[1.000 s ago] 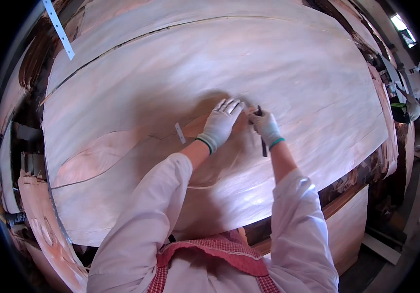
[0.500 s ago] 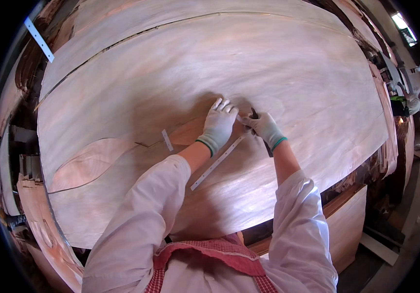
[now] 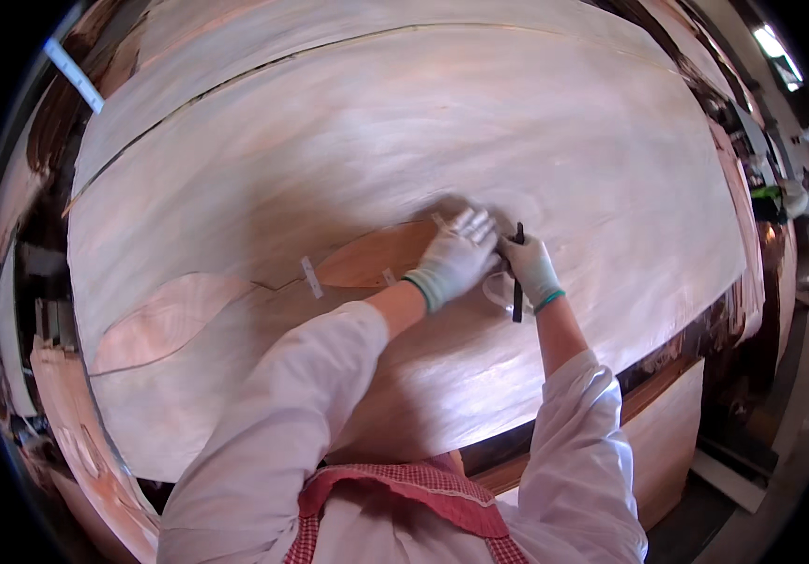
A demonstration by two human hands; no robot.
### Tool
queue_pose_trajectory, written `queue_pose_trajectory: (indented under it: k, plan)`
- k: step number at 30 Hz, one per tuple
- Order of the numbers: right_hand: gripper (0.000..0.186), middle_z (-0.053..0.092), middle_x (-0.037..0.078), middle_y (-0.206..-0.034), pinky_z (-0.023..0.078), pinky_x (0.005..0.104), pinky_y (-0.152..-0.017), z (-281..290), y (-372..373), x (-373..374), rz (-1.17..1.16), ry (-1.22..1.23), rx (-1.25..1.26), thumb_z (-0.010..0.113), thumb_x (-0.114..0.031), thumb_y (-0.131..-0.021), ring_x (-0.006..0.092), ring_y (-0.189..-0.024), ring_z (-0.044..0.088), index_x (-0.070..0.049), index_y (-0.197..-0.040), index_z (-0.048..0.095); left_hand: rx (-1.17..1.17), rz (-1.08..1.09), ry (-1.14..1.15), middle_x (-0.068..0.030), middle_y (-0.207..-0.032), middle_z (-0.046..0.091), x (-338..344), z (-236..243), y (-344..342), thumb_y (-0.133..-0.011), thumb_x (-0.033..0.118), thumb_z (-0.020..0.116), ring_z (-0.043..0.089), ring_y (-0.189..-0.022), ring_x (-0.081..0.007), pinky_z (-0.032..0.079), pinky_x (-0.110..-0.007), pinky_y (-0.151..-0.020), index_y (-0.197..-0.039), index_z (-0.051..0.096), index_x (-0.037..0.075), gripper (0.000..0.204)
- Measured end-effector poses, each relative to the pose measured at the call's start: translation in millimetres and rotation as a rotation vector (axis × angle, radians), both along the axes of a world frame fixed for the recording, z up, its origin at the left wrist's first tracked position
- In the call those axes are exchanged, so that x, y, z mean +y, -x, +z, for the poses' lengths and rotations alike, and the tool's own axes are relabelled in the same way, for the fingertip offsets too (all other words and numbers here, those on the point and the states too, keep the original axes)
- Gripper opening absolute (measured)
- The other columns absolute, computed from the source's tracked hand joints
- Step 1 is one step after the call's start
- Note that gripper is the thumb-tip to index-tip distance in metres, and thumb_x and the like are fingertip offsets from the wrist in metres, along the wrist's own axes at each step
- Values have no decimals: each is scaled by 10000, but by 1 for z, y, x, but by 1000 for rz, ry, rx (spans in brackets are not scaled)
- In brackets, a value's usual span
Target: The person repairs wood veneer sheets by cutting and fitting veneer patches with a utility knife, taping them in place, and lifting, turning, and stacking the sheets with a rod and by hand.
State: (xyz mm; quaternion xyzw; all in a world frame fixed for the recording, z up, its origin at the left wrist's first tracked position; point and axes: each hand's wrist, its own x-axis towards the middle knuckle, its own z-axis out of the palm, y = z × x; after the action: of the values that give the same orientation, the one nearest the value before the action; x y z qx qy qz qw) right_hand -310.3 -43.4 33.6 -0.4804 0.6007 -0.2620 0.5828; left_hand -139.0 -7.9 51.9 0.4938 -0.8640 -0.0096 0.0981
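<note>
A wide sheet of pale wood veneer [image 3: 602,188] lies in front of me. My left hand [image 3: 461,254], in a white glove, rests on it with fingers stretched out, beside a leaf-shaped reddish patch [image 3: 376,256]. Small strips of perforated white tape [image 3: 311,278] lie across the patch's edges. Just to the right, my right hand [image 3: 529,268], also gloved, is closed around a slim black tool [image 3: 517,303], whose exact kind I cannot make out. A blurred, curled length of tape [image 3: 497,293] shows between my hands; which hand holds it I cannot tell.
Another leaf-shaped reddish area [image 3: 171,321] lies at the sheet's left, joined by a crack toward the patch. A long dark split [image 3: 235,77] crosses the far part. Veneer stacks [image 3: 76,414] surround the sheet. A person [image 3: 790,199] stands far right.
Both hands have shifted slightly right, the left fingers flattening past the patch. The tape strip that lay straight between my arms is now curled near my right hand. The black tool has turned more upright.
</note>
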Motion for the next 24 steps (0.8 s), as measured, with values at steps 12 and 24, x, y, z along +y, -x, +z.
queue_pose_trajectory:
  k: [12, 24]
  plan:
    - [259, 637, 49, -973, 466, 240, -737, 144, 251, 116, -508, 668, 754, 507, -49, -963, 122, -877, 599, -34, -1216, 560, 686, -317, 53, -120, -1104, 608, 51, -7, 170, -775, 88, 582, 534, -1089, -315, 407, -383, -984, -990, 639, 72, 223]
    - [49, 627, 54, -715, 399, 220, -456, 184, 114, 219, -154, 87, 269, 568, -13, -905, 71, -535, 526, -32, -949, 555, 102, 559, -229, -98, -859, 618, 215, 7, -166, -793, 103, 529, 583, -845, -320, 459, -441, -728, -818, 627, 113, 101]
